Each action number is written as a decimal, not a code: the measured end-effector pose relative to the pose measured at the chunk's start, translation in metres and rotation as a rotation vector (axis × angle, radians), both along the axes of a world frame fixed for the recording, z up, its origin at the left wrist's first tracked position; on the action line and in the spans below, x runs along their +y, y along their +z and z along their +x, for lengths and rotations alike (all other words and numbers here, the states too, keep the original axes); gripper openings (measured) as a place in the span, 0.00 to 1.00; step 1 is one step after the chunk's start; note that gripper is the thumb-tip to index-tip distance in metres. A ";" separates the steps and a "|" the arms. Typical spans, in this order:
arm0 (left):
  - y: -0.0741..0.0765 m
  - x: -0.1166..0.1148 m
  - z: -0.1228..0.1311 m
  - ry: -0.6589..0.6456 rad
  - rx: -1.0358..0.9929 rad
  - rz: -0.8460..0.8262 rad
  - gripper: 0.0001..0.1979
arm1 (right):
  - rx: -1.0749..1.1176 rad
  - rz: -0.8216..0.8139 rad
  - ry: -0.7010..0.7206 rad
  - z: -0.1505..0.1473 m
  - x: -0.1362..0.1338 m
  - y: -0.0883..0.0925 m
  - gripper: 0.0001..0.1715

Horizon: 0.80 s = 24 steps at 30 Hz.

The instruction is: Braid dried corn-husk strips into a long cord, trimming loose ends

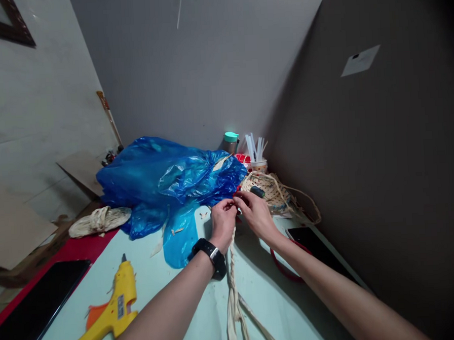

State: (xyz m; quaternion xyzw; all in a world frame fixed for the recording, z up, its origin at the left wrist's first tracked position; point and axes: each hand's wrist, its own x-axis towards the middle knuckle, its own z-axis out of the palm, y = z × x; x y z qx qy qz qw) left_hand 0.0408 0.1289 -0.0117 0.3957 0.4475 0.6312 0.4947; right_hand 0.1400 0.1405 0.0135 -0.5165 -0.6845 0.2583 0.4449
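A braid (232,273) of pale, flat plant fibre runs down the middle of the table toward me, its loose strands spreading at the lower end. My left hand (223,222), with a black watch on the wrist, is closed around the braid's upper end. My right hand (257,215) meets it from the right with thumb and finger pinched together. What lies between the right fingertips is too small and hidden to make out. Something red shows just behind the fingers.
A large blue plastic bag (166,170) fills the back. A yellow glue gun (121,297) lies at left, near a black tablet-like slab (40,306) and a fibre bundle (100,221). A woven basket (269,185), a cup of white sticks (259,166) and a phone (314,246) are at right.
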 end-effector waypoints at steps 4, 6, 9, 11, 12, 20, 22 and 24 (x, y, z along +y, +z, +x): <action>-0.002 0.002 0.001 -0.027 -0.037 -0.003 0.04 | -0.108 0.024 0.028 0.000 0.010 0.006 0.08; -0.002 0.003 0.002 -0.046 -0.064 -0.026 0.04 | -0.108 0.027 0.055 0.001 0.011 0.006 0.08; -0.001 0.005 0.001 -0.055 -0.091 -0.070 0.06 | -0.053 0.033 0.073 0.003 0.007 0.003 0.10; 0.000 0.006 0.000 -0.049 -0.096 -0.092 0.07 | 0.005 0.024 0.090 0.005 0.003 0.000 0.12; 0.001 0.007 -0.002 -0.042 -0.094 -0.098 0.07 | 0.037 0.014 0.098 0.006 0.001 -0.002 0.12; 0.011 0.021 -0.010 0.069 -0.066 -0.139 0.04 | 0.257 -0.128 0.105 0.010 -0.010 -0.018 0.13; 0.014 0.027 -0.009 0.067 -0.058 -0.165 0.05 | 0.295 -0.168 0.125 0.009 -0.011 -0.022 0.13; 0.019 0.034 -0.007 0.058 -0.052 -0.192 0.08 | 0.315 -0.198 0.149 0.007 -0.010 -0.027 0.13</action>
